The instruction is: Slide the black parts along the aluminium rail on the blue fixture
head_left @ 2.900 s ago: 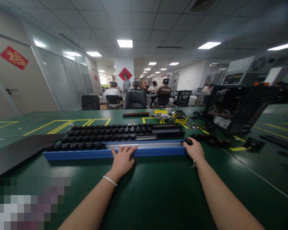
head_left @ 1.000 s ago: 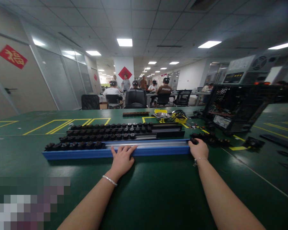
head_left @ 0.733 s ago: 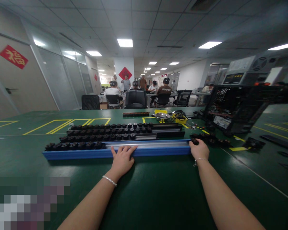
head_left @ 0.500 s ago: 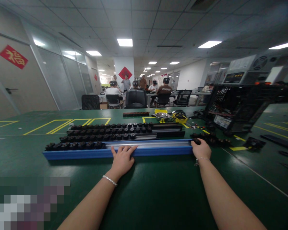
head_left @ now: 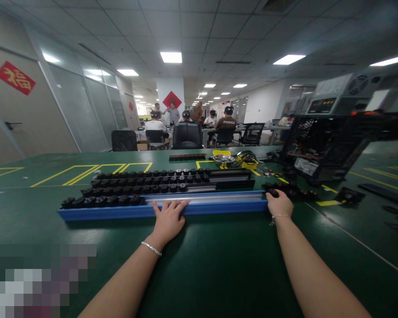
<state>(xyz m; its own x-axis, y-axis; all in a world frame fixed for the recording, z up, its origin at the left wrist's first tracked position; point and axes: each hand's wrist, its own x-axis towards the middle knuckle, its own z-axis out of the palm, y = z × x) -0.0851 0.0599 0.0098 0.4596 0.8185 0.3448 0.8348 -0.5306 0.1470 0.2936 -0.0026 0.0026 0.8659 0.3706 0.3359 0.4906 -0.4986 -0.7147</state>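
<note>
A long blue power-track rail point(head_left: 102, 214) with a pale metal groove lies across the table before me. Round black socket modules point(head_left: 111, 201) sit in a row along its left part. My left hand point(head_left: 169, 218) rests on the near edge at mid-rail, fingers spread over the groove. At the rail's right end, my right hand point(head_left: 281, 205) is closed around a black socket module point(head_left: 272, 193), held right beside the rail end. My fingers partly cover that module, and I cannot tell whether it touches the groove.
Behind the blue rail lie black rails point(head_left: 232, 183) bearing more socket modules. Loose black parts point(head_left: 295, 192) are right of my right hand. A metal bowl point(head_left: 223, 159), a yellow tray of cables point(head_left: 248, 159) and an opened computer case point(head_left: 321, 150) stand farther back. People sit beyond.
My right hand, with the black socket module, has shifted very slightly to the right, away from the rail's end. The left hand stays in place, and the view has tilted a little.
</note>
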